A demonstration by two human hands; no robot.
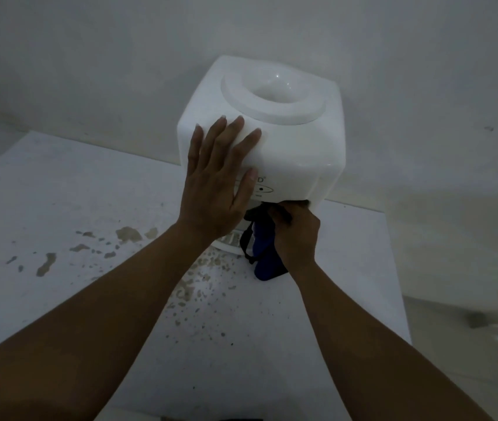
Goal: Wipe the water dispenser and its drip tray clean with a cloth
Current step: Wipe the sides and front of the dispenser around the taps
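A white tabletop water dispenser (290, 141) stands at the back of a white table, with no bottle on its round top opening. My left hand (220, 180) lies flat on its front top corner, fingers spread. My right hand (295, 232) is closed on a dark blue cloth (267, 256) with a black edge, pushed into the recess under the front panel where the taps sit. The cloth hangs down over the drip tray (229, 241), of which only a small white slotted part shows at the left. The taps are hidden by the hand and cloth.
The white table (90, 208) has brownish stains and specks (129, 235) spread in front of the dispenser. A pale wall stands close behind. The table's right edge drops off to a tiled floor (469, 299) at the right.
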